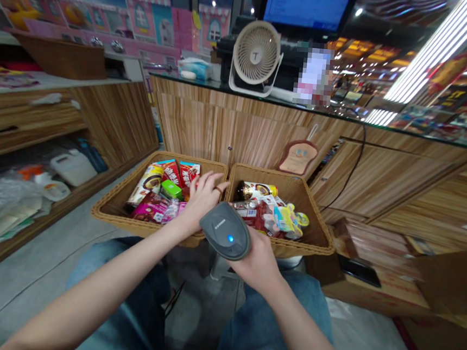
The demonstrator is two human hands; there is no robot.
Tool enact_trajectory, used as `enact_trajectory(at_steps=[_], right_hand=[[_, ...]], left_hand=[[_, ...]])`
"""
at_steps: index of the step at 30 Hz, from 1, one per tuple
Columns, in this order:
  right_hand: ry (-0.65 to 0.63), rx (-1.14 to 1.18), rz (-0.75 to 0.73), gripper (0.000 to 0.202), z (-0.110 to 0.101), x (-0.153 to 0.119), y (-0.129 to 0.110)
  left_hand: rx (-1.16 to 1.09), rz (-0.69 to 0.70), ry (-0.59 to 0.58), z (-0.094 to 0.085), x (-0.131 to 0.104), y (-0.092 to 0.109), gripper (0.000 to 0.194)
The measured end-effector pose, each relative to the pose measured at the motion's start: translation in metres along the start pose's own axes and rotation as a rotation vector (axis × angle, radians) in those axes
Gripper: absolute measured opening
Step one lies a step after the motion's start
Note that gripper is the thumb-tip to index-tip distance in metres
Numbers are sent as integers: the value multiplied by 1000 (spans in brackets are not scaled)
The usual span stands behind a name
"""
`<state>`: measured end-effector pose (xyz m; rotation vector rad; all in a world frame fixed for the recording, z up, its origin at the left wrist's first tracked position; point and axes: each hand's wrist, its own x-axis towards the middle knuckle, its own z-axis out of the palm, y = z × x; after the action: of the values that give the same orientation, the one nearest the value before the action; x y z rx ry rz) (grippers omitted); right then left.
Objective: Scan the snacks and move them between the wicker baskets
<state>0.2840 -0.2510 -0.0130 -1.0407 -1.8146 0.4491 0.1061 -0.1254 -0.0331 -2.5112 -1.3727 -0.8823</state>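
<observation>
Two wicker baskets stand side by side in front of my knees. In the left basket (111,199) lie a yellow and brown tube (147,185), red snack packets (171,172), a green box (171,190) and a magenta packet (151,207). My left hand (204,197) reaches over its right side, fingers apart, with no item visible in it. My right hand (257,256) is wrapped round a dark grey handheld scanner (226,231) with a lit blue light, between the baskets. The right basket (315,217) holds another tube (260,190) and several colourful packets (289,218).
A wooden counter (193,120) rises behind the baskets, bearing a fan (256,54) and a screen (307,6). Cardboard boxes (378,296) with a black phone (359,270) are at the right. Open shelves (37,125) with bottles stand at the left.
</observation>
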Motion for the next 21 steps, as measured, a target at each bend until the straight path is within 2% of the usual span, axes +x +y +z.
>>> enact_trajectory(at_steps=[5,8,12,15,17,21], right_hand=[[-29,-18,33,11,0,1,0],[-52,-21,44,10,2,2,0],[-49,-20,37,10,4,2,-1],[-39,-21,35,11,3,2,-2],[-31,-26,31,10,2,3,-2],[-27,-36,24,8,1,3,-1]], left_hand=[[147,-132,-71,-28,-10,-61,48],[231,-146,-149,-31,-7,-80,45],[272,-72,-257,-25,9,-81,41],[294,-9,-300,-19,23,-77,24],[279,29,-285,-19,30,-77,13],[237,70,-151,-32,31,-87,14]])
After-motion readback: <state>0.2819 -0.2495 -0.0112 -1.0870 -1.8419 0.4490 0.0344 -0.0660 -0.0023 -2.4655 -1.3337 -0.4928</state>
